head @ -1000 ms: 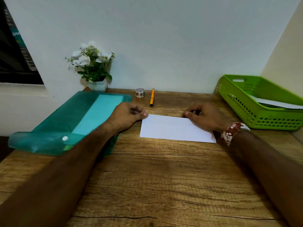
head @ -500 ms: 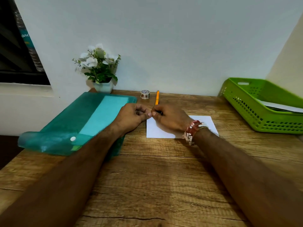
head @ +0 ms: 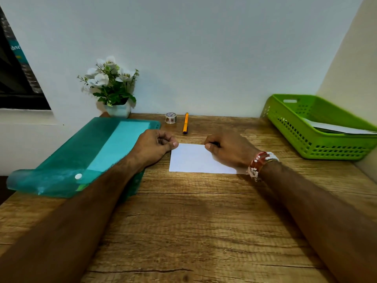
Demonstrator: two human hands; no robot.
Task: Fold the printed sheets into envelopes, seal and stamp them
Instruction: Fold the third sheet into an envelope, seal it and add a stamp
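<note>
A folded white sheet [head: 191,160] lies flat on the wooden table [head: 193,221]. My left hand [head: 155,146] sits at the sheet's far left corner with its fingers curled, and its thumb tip presses on that corner. My right hand [head: 228,150], also curled into a loose fist, rests on the sheet's far edge near the middle with its thumb down on the fold. It covers the sheet's right part. A small roll of printed sticker tape [head: 170,117] and an orange pen [head: 185,123] lie by the wall behind the sheet.
A teal plastic folder [head: 91,156] lies open at the left, partly under my left forearm. A potted white-flower plant [head: 114,88] stands at the back left. A green perforated basket [head: 306,135] holding white papers sits at the right, against the corner walls.
My right hand slid left along the sheet's far edge until it met my left hand, then moved back right to the middle. My left hand has stayed on the corner.
</note>
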